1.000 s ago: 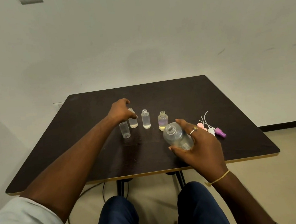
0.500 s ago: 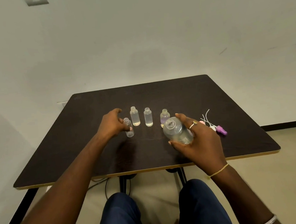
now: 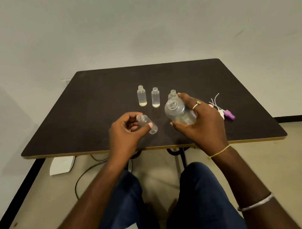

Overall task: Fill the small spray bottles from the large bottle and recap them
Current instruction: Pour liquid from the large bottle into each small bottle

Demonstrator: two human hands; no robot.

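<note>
Left hand (image 3: pixel 124 134) is pulling one small spray bottle (image 3: pixel 147 123) nearer, pinching it.
Right hand (image 3: pixel 203 125), at three o'clock, is gripping large bottle (image 3: pixel 178 114).

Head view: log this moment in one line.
left hand: holds small uncapped bottle | right hand: holds large bottle, uncapped | table: three small bottles standing, spray caps at right

- Wall (image 3: pixel 137 23): plain, off-white, evenly lit; a short dark scuff (image 3: pixel 239 33) is noted at upper right.
- Table (image 3: pixel 107 92): dark brown top, with a pale band seen along the near edge.
- Base (image 3: pixel 182 153): black metal, seen under the near edge.
- Floor (image 3: pixel 280 166): beige, flecked with small marks.
- Skirting (image 3: pixel 298 117): black, seen at the wall foot.
- Cable (image 3: pixel 78 180): dark, looped on the floor below the table.
- White block (image 3: pixel 62 165): laid on the floor under the near left corner.
</note>
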